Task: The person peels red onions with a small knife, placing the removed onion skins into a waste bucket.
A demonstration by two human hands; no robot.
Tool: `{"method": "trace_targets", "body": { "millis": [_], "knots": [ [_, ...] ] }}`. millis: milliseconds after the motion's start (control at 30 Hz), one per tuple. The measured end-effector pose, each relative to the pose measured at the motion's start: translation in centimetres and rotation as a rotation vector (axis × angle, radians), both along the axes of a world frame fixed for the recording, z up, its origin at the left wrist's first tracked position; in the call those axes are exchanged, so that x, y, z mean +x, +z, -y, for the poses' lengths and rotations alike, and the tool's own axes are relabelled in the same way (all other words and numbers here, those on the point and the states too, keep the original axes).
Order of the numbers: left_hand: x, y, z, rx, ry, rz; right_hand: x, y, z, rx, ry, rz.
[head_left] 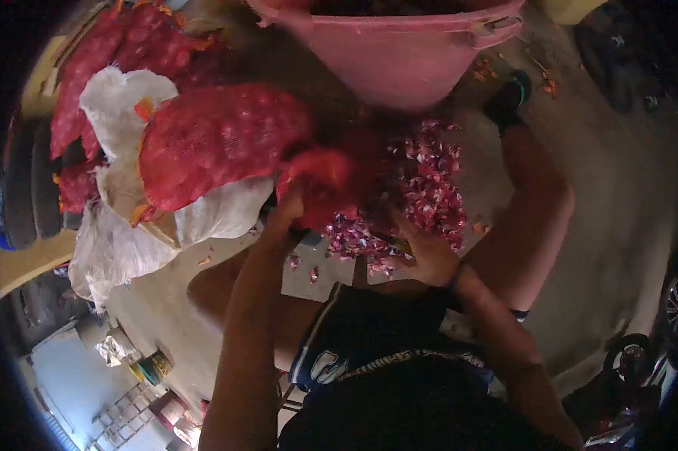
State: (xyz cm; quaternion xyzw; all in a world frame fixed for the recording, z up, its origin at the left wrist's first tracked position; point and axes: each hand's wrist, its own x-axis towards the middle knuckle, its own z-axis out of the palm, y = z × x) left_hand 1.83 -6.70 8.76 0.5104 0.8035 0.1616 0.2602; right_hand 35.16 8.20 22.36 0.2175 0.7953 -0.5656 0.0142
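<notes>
My left hand (297, 201) is closed on the red mesh bag (320, 177), which is blurred and partly in shadow. Small red onions (433, 199) lie in a loose heap on the floor between my legs. Over the near edge of that heap is my right hand (431, 254), its fingers spread apart. A small yellowish patch shows by those fingers, too blurred to name. Just left of the bag in my hand, a full red mesh sack of onions (226, 139) rests on white woven sacks (117, 252).
A large pink tub (399, 56) stands beyond the heap. More filled red mesh sacks (128, 45) are stacked at the upper left. Orange-brown scraps (483, 69) litter the floor near my foot (508, 98). Wheels (632, 357) show at the lower right.
</notes>
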Motion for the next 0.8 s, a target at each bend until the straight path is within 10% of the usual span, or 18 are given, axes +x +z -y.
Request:
{"method": "trace_targets", "body": {
  "millis": [633, 800],
  "knots": [
    [6.6, -14.0, 1.7, 0.144, -0.475, -0.803, -2.5, -1.0, -2.2, -0.147, 0.081, 0.001],
    [8.3, -12.9, 0.0, 0.179, -0.264, -0.575, -2.1, -1.4, -1.8, -0.105, 0.048, -0.056]
  ]
}}
